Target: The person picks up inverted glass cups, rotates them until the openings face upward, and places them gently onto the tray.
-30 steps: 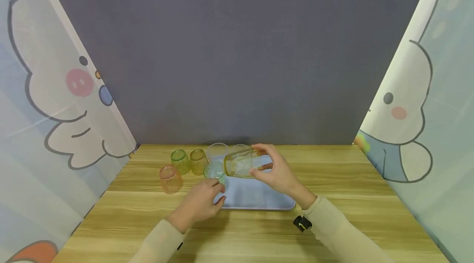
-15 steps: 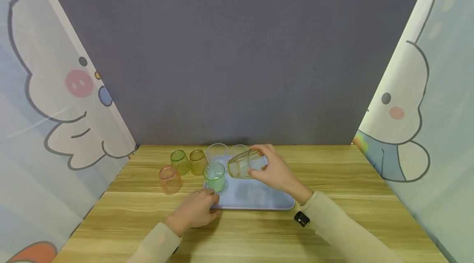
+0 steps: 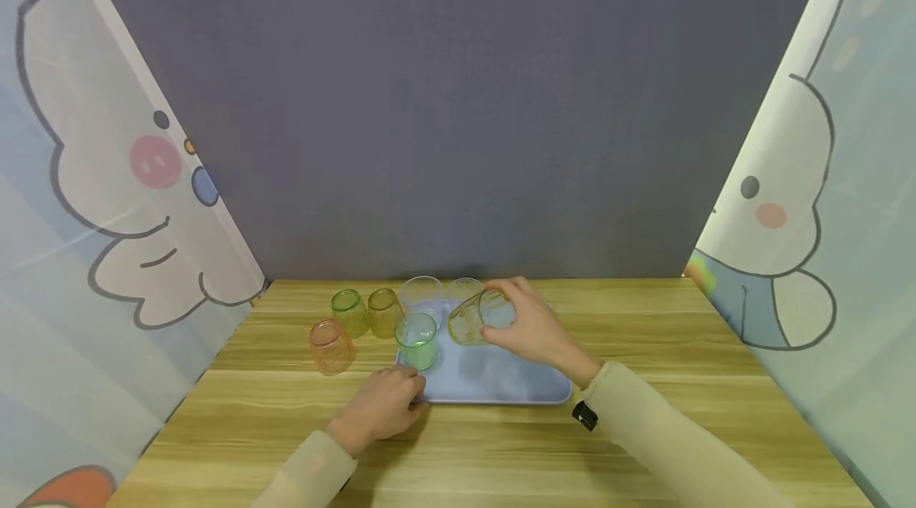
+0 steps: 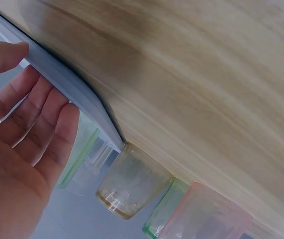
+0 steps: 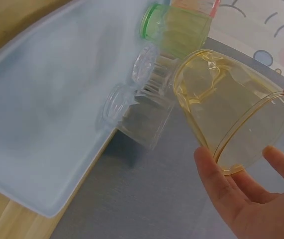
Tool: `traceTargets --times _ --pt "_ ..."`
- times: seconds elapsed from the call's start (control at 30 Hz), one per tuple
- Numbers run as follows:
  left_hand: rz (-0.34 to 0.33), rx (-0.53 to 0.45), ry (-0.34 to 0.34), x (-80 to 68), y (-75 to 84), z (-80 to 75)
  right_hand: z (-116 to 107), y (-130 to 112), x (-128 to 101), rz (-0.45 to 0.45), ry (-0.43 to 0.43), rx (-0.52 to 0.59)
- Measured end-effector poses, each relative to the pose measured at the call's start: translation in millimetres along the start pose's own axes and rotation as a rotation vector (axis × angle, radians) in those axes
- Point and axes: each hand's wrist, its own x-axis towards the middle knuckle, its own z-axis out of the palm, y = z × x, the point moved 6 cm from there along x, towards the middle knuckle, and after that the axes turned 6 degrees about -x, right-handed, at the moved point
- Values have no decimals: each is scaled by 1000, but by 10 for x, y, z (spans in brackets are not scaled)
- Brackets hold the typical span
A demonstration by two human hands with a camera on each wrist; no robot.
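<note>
My right hand (image 3: 528, 331) grips a yellow glass (image 3: 475, 319), tilted with its mouth toward the palm, just above the light blue tray (image 3: 501, 385). In the right wrist view thumb and fingers curl round the rim of the yellow glass (image 5: 229, 107). A green glass (image 3: 416, 339) stands at the tray's left side. Two clear glasses (image 3: 421, 293) stand at its back. My left hand (image 3: 385, 405) rests at the tray's near left corner, its fingers (image 4: 42, 124) fairly straight against the tray rim (image 4: 67, 87), holding nothing.
Left of the tray on the wooden table (image 3: 644, 333) stand a pink glass (image 3: 330, 345), a green glass (image 3: 349, 311) and an amber glass (image 3: 383, 312). A grey wall closes the back; patterned curtains hang at both sides.
My left hand let go of the green glass on the tray and drew back to the tray's corner. My right hand lowered the yellow glass toward the tray.
</note>
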Motion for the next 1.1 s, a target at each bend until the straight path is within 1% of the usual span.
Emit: traceTargets --times 0.4,0.47,0.67,0.77,0.9,1.1 --pt "4 26 38 -8 -6 11 7 -29 81 -3 -17 -72" --pt "4 21 40 -9 -7 9 10 -34 93 -2 -26 -78" --pt "-24 -31 36 -19 -27 -25 55 -30 127 4 -68 -91" --pt "-16 -34 37 -22 -12 -43 93 -12 142 15 -90 -93" --pt "-1 -14 45 -19 2 -42 145 10 171 19 -109 -110" --pt "-2 20 47 -23 -10 -12 214 30 205 25 -128 -141"
